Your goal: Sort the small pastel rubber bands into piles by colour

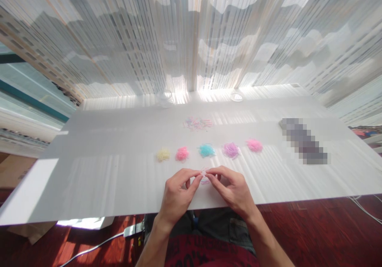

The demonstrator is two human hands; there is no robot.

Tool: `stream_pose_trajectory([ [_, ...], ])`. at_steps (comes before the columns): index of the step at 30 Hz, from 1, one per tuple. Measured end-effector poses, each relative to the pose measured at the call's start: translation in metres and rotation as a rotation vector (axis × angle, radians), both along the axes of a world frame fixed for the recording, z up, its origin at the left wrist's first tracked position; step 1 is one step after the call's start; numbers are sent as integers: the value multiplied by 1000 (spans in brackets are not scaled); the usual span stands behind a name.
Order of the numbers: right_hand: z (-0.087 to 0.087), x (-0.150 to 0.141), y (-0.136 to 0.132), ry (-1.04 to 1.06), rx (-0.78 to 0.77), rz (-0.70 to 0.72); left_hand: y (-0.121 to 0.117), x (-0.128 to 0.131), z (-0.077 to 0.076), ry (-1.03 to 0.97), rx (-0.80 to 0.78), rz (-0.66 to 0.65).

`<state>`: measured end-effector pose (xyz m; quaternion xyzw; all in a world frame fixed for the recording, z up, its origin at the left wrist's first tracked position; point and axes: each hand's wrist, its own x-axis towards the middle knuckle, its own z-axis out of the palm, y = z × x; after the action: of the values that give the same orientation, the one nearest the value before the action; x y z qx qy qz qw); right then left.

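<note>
My left hand and my right hand meet near the table's front edge, thumb and forefinger pinched on each. Between the fingertips is a thin pale band, too small to make out fully. Just below it, a few pink and lilac bands lie on the table. Beyond my hands is a row of small piles of thin elastic-looking strands: yellow, coral pink, turquoise, purple and bright pink. A looser mixed-colour pile lies farther back.
The white table reaches back to a sheer striped curtain. At its far side stand a clear container and a round clear lid-like piece. A blurred-out flat object lies right. A white cable runs below.
</note>
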<state>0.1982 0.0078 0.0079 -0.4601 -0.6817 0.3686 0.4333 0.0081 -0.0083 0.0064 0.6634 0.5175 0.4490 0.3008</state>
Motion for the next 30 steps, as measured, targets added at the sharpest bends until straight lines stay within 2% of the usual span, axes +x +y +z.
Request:
stream_pose_trajectory([
  [5,1,-1,0,-9,22,-12,0,-3,-1,-28,-34,27],
  [13,0,-1,0,-13,66,3,-3,-6,7,-8,16,30],
  [17,-1,-2,-1,-17,60,-20,4,-33,12,68,97,181],
  [19,-1,-2,0,-14,67,-24,14,-53,15,149,162,302],
  [21,-1,-2,0,-10,73,-21,26,-74,17,274,224,369],
  [25,-1,-2,0,-10,75,-15,49,-100,21,473,219,374],
  [30,-2,-1,0,2,71,-19,63,-105,23,591,123,340],
])
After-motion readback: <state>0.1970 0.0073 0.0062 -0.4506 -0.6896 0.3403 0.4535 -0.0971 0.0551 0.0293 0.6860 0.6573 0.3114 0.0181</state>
